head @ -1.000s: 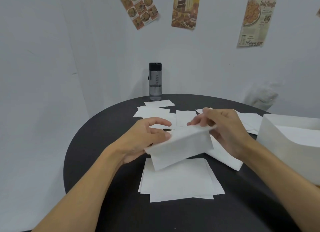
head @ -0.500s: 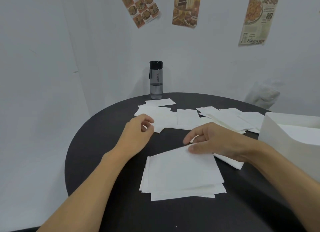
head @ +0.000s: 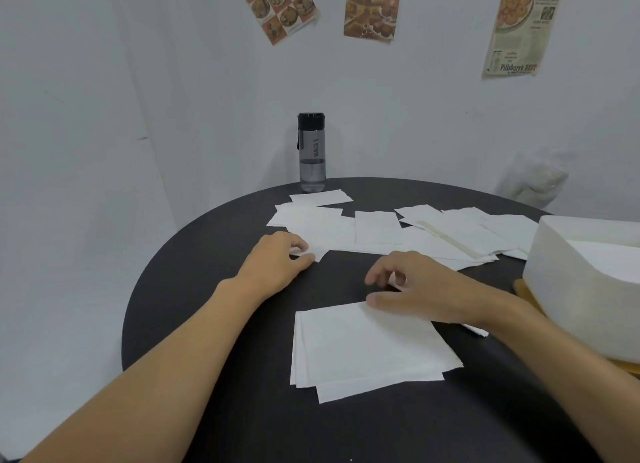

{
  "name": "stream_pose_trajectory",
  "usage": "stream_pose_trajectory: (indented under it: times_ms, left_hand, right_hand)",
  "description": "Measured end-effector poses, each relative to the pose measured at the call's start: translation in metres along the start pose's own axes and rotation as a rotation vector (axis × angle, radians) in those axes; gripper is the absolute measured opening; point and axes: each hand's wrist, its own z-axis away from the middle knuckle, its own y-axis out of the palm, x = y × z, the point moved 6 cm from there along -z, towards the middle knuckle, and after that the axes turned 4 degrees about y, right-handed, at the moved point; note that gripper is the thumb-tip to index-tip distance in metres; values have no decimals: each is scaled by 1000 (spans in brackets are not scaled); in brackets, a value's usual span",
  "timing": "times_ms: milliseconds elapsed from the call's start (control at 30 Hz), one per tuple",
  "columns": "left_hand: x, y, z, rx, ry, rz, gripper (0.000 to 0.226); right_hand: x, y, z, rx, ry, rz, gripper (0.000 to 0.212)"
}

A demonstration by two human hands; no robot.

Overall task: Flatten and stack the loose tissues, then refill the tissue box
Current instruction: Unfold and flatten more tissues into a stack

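Black table [head: 207,262], white paper all over it. The flattened stack [head: 367,352] sits at 6 o'clock, with its layers fanned out rather than square. The loose tissues [head: 377,227] are spread from roughly 11 to 2 o'clock, and the tissue box [head: 581,289] is over at 3.

The left hand [head: 273,262] is at 10 o'clock, and its fingers [head: 298,244] look curled with the thumb, pinching the corner of the nearest sheet [head: 311,255]. The right hand [head: 433,289] hovers over the stack's far edge. Its fingers [head: 381,275] are loosely curled and hold nothing, though the thumb tip is about touching the top sheet.

Here's what I'd worry about. That sheet overlaps its neighbours, so pulling it by one corner could drag a few along or crease it. Nothing's really pinning the stack either, so dropping a tissue on could skid the top layers further askew, and then it won't go into the box cleanly.
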Motion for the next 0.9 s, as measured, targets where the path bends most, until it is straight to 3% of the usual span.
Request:
stream_pose_trajectory:
  times_ms: [133,367,500,633,800,900]
  left_hand:
    - [2,-4,-7,-7,6,-6,9]
    - [-5,-4,-8,-39,70,-37,14]
    - [-11,-18,-2,-160,75,-14,12]
    - [-29,-39,13,-239,109,74,7]
    - [-57,-45,32,-184,193,290,7]
    - [-67,-44,37,-113,234,437,11]
  right_hand:
    - [3,1,-3,-82,-23,-24,7]
    - [3,-2,-5,-144,-38,-37,16]
    - [3,-6,-5,-191,-47,-53,17]
    - [-1,-15,-6,-319,-51,-107,6]
    - [-13,-29,-6,-455,20,-376,67]
    - [-16,-37,-4,-465,48,-613,90]
